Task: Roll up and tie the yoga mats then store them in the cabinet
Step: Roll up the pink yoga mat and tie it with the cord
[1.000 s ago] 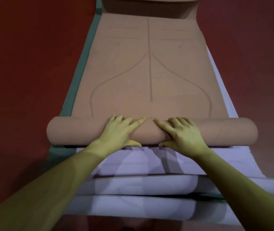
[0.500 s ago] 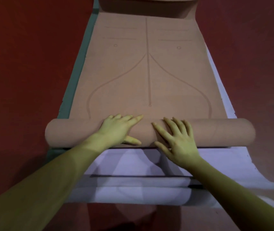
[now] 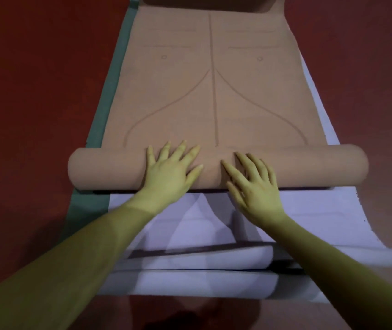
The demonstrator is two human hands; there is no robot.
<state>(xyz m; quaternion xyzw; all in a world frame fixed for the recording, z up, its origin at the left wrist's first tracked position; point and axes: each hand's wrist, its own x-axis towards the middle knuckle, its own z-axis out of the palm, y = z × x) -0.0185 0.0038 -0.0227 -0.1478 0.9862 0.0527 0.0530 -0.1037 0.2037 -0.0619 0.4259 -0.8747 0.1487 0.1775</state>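
Since a second ago the roll of the tan mat (image 3: 216,91) has advanced slightly; most length remains flat beyond the roll (image 3: 309,166). Left hand (image 3: 170,173) presses flat atop it; right hand (image 3: 254,186), fingers spread, grasps nothing at its near edge. Matte, line-embossed foam, over lavender mat (image 3: 309,210).

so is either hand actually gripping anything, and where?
No grip. Left hand and right hand lie flat, fingers straight, on top of the tan mat roll near its middle.
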